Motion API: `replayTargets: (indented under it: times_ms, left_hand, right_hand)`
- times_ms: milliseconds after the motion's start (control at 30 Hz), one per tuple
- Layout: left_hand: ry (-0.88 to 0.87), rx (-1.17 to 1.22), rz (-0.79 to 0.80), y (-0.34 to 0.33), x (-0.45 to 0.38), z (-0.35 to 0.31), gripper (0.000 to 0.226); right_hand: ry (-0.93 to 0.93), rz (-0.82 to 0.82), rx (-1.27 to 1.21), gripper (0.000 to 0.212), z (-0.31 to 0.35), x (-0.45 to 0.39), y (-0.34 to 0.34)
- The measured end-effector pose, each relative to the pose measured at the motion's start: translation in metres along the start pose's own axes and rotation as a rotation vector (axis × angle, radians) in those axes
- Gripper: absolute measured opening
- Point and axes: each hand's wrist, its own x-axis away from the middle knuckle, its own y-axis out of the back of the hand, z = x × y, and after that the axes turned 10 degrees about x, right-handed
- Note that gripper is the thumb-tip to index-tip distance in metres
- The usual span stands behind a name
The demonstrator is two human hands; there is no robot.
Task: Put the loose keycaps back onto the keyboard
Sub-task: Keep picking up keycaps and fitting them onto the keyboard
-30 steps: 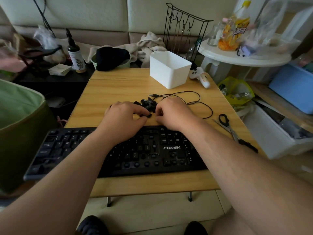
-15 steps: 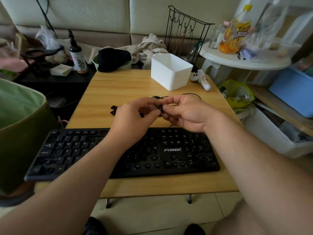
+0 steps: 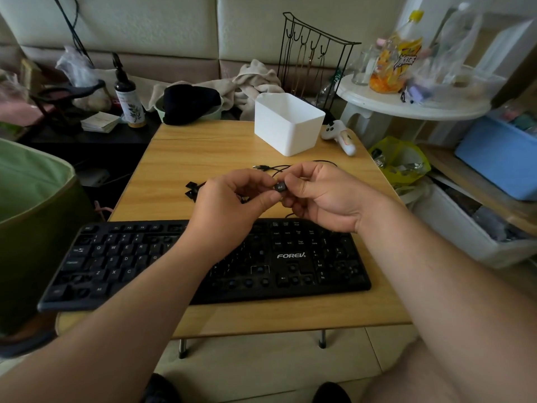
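At frame centre, we are pinching one keycap (image 3: 279, 187) between left hand (image 3: 232, 207) and right hand (image 3: 322, 196), legend up, probably to read it.

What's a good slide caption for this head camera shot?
Both hands, left and right, pinch one black keycap above the keyboard; more loose keycaps wait on the table.

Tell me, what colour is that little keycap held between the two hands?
Black, with a small pale legend on top. The keycap shows in the head view.
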Motion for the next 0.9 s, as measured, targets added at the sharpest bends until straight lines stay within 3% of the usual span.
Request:
replayTargets:
  times_ms: [367,500,633,900]
  left_hand:
    - [0.028,0.110,-0.037,-0.007,0.005,-0.001,0.015]
    - [0.044,0.130,-0.015,-0.004,0.005,-0.004,0.009]
    - [0.012,0.029,0.019,0.003,0.005,-0.008,0.021]
    - [-0.045,-0.199,0.025,0.037,0.003,-0.016,0.010]
  right_hand:
    - [0.192,-0.033,0.187,0.037,-0.001,0.011,-0.001]
    - [0.256,-0.117,0.185,0.030,-0.004,0.008,-0.005]
    - [0.251,-0.191,0.217,0.021,-0.004,0.007,-0.008]
    - [0.288,-0.245,0.562,0.015,0.003,0.003,-0.029]
